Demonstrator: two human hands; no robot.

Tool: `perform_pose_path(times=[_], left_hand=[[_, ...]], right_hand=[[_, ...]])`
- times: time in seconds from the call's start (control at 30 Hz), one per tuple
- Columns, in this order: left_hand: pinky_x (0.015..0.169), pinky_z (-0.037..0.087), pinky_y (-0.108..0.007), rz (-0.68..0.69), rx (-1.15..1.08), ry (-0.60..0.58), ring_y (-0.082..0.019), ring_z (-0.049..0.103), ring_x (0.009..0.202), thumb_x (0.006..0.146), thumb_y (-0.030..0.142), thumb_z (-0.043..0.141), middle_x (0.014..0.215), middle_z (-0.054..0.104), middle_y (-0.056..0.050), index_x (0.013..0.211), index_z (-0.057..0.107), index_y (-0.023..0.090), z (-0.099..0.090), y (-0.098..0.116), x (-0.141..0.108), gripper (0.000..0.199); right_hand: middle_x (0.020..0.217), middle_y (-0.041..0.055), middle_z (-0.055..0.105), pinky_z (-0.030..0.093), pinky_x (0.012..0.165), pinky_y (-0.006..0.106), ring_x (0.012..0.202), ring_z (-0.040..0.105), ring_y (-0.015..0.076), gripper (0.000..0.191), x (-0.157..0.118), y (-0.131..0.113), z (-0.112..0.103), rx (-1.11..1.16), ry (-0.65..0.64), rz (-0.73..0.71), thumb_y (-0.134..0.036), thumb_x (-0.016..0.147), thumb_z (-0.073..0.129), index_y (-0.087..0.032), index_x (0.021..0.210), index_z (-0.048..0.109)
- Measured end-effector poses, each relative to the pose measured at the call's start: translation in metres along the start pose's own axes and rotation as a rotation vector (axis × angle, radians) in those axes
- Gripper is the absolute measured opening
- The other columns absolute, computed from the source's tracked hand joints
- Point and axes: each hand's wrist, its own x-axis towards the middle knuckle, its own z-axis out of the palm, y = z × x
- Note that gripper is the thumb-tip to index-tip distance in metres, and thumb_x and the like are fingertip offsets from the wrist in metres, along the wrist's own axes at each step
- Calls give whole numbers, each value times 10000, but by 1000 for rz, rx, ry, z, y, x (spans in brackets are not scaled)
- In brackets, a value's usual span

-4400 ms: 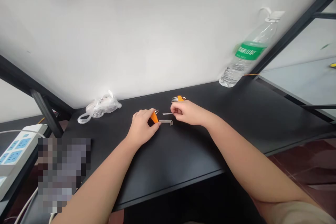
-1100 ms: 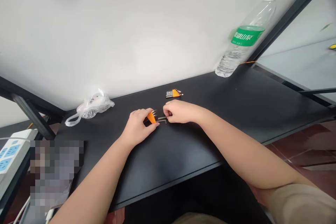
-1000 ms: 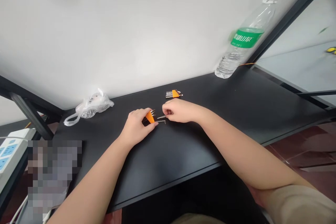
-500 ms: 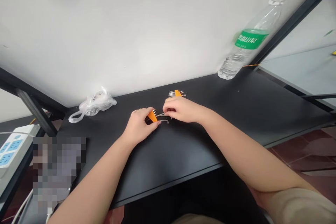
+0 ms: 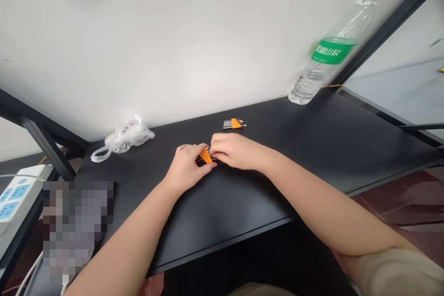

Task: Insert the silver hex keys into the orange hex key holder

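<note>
Now right hand (image 5: 231, 151) has closed in right up to the orange holder (image 5: 207, 156), so metal keys (image 5: 214, 158) are mostly hidden; one's apparently being seated. Left hand (image 5: 187, 165) pinches the holder over black tabletop (image 5: 243, 212); right fingers bunched, can't tell on what.

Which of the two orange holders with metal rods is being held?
The nearer orange holder, gripped by the left hand; the farther orange holder lies untouched on the black tabletop.
</note>
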Motion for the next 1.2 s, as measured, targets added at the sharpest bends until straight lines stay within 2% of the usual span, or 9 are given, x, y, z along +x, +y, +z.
perform_pose_path(times=[0.1,0.17,0.23,0.4,0.57,0.73,0.83,1.1,1.2], left_hand=[[867,484,-366,5,-6,-7,-178,593,730,877,353,669,751,632,13,925,650,231,0,0,0,132],[832,486,-361,-13,0,13,-188,594,748,879,398,677,792,651,3,1016,666,237,-1,-1,1,212],[822,490,-362,-40,4,37,-203,610,795,870,450,699,849,675,-8,1122,665,246,-1,-3,1,326],[832,506,-371,-63,5,39,-217,637,857,865,426,711,933,703,-20,1205,643,250,1,-8,0,389],[844,508,-378,-57,24,59,-227,653,882,867,402,707,944,711,-24,1234,623,249,3,-10,2,406],[828,506,-373,-66,36,66,-224,652,863,874,409,699,924,708,-19,1212,626,245,2,-10,2,383],[822,506,-373,-63,34,73,-218,650,832,871,423,701,907,706,-17,1194,632,246,0,-9,2,375],[822,506,-381,-60,29,70,-218,638,807,861,428,710,870,697,-11,1173,647,255,1,-9,2,362],[858,499,-391,-55,33,55,-210,631,795,860,436,718,857,691,-5,1103,665,257,0,-8,1,306]], right_hand=[[1157,64,584,426,681,285,761,551,135,152,0,-5,2,111,-11,33,-139,932,527,-205,1028,626],[1158,60,585,419,658,279,749,549,134,160,-2,-1,0,89,23,106,-168,930,542,-211,1073,599],[1072,51,604,398,648,283,740,544,144,92,-3,8,-3,-27,26,179,-208,929,568,-206,1012,609],[937,73,645,344,594,301,701,549,166,53,0,31,2,-242,-149,314,-184,860,639,-188,807,632],[854,86,655,304,554,310,661,539,184,101,0,35,4,-302,-142,450,-126,762,681,-188,770,601],[832,19,626,320,616,274,683,523,148,123,-5,25,-7,-87,-95,251,-86,781,603,-202,809,571],[852,13,599,322,645,261,712,512,139,108,-4,17,-9,-21,-52,153,-89,819,553,-195,817,574],[913,37,614,354,706,281,754,523,147,150,-1,19,-7,-21,-11,109,-139,940,524,-180,846,634],[936,49,614,354,706,292,758,521,153,186,-2,14,-7,-39,0,91,-139,965,506,-182,872,661]])
